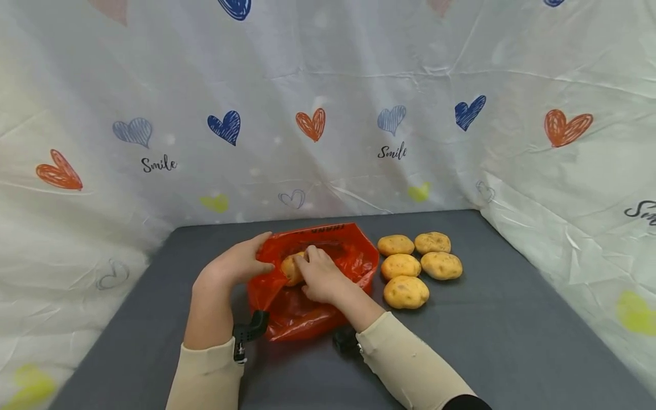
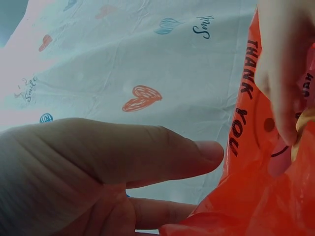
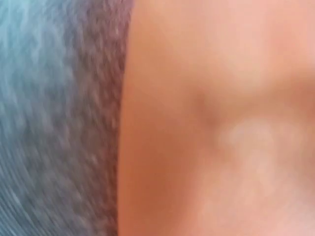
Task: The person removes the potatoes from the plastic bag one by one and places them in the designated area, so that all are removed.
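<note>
A red plastic bag (image 1: 307, 322) lies on the table with its mouth spread towards me. My right hand (image 1: 325, 276) reaches into the mouth and grips a yellow potato (image 1: 291, 270), fingers over its right side. My left hand (image 1: 238, 262) is at the bag's left edge, thumb straight and apart from the fingers; the bag covers the fingertips in the left wrist view. There the potato (image 2: 301, 132) shows only as a sliver beneath the right hand (image 2: 285, 64). Blurred skin (image 3: 216, 123) fills most of the right wrist view.
Several loose potatoes (image 1: 402, 266) lie grouped just right of the bag on the dark grey table (image 1: 492, 330). A white sheet (image 1: 338, 171) printed with hearts hangs behind the table and along both sides.
</note>
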Demonstrator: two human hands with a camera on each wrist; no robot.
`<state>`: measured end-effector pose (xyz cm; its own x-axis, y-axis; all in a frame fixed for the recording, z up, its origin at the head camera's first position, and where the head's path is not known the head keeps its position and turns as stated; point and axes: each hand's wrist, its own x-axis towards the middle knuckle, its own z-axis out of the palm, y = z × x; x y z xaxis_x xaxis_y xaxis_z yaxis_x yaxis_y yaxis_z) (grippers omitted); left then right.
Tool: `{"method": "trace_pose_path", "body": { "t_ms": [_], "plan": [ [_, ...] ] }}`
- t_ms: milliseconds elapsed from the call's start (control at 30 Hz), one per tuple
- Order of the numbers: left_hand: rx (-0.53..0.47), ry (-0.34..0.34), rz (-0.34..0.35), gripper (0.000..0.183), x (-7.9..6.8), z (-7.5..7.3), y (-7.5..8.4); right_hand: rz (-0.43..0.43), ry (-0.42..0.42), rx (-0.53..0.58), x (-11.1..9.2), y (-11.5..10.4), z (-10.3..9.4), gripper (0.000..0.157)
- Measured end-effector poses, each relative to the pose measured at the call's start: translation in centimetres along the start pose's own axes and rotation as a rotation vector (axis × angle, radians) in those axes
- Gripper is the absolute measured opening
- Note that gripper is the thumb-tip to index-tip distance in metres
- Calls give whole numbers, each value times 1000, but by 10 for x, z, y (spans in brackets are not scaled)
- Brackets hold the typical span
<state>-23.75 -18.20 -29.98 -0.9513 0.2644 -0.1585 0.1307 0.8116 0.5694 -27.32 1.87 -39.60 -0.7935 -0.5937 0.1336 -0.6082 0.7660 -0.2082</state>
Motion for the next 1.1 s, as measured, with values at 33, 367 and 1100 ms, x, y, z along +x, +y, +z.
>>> {"method": "trace_pose_path", "body": {
  "t_ms": [33, 367, 1100],
  "plan": [
    [-1, 2, -1, 80, 0, 0, 0, 5, 26, -5, 0, 1, 0, 62],
    [-24, 23, -6, 79, 1, -3, 2, 77, 46, 14, -1, 10, -14, 49],
    [-23, 26, 9, 80, -10, -1, -13, -27, 38, 346, -92, 40, -89, 49]
  ]
}}
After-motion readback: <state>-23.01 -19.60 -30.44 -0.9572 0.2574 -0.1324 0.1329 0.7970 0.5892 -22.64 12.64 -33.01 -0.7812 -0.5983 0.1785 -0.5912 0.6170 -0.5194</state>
